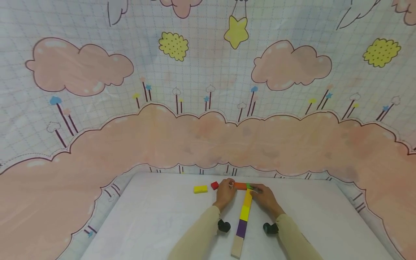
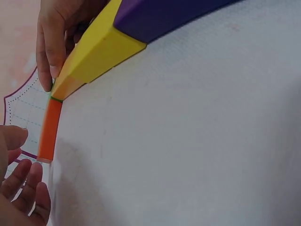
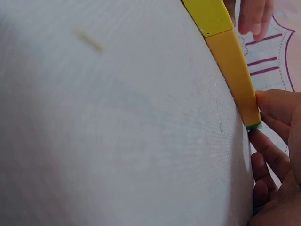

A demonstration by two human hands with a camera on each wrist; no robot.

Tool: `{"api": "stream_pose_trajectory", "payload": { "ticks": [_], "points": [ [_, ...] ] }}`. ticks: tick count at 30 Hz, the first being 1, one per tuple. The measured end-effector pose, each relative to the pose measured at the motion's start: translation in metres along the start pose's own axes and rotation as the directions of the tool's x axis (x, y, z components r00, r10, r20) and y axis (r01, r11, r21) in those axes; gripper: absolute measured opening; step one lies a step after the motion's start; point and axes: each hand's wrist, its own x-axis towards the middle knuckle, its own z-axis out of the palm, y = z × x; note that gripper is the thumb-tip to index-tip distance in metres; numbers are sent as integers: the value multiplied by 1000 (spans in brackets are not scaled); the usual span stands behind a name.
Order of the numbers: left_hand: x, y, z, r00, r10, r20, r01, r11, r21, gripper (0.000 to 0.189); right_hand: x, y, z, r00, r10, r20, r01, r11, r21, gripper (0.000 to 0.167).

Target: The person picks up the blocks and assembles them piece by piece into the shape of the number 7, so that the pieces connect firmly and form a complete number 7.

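A row of blocks runs up the table in the head view: plain wood [image 1: 237, 247], purple [image 1: 241, 228], yellow [image 1: 245, 213] and amber [image 1: 248, 198]. At its far end sits a small green block [image 1: 248, 185], and a red-orange block [image 1: 240, 186] extends left from there. My right hand [image 1: 265, 198] pinches the green block, thumb by the amber block's end and index finger at the green edge [image 3: 254, 126]. My left hand [image 1: 225, 193] is at the red-orange block's left end; in the left wrist view its loosely bent fingers [image 2: 34, 181] are apart, holding nothing.
Left of my left hand lie a small red block [image 1: 215, 185] and a loose yellow block [image 1: 200, 189]. The white table [image 1: 146, 216] meets a cloud-patterned cloth [image 1: 195, 141] at its far edge. Dark wrist devices [image 1: 224, 226] hang below both wrists.
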Motion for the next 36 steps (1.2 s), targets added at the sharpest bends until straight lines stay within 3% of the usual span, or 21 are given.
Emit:
{"api": "stream_pose_trajectory", "payload": {
  "ticks": [10, 16, 23, 30, 36],
  "points": [
    [-5, 6, -12, 999, 33, 10, -32, 995, -95, 23, -2, -2, -2, 1000, 6, 4, -6, 1000, 15, 41],
    [-6, 5, -25, 994, 107, -38, -110, 990, -91, 23, -3, -2, -3, 1000, 10, 15, -10, 1000, 21, 41],
    [-4, -2, -42, 976, 185, -111, -194, 978, -78, 23, -3, -1, -2, 1000, 11, 15, -12, 1000, 24, 40],
    [-3, -12, -57, 983, 148, -110, -158, 983, -93, 24, -2, -2, -3, 1000, 22, 17, -23, 1000, 21, 41],
    [0, -22, -68, 979, 133, -153, -147, 985, -85, 22, -3, -2, -3, 1000, 23, 21, -24, 1000, 19, 41]
  ]
}}
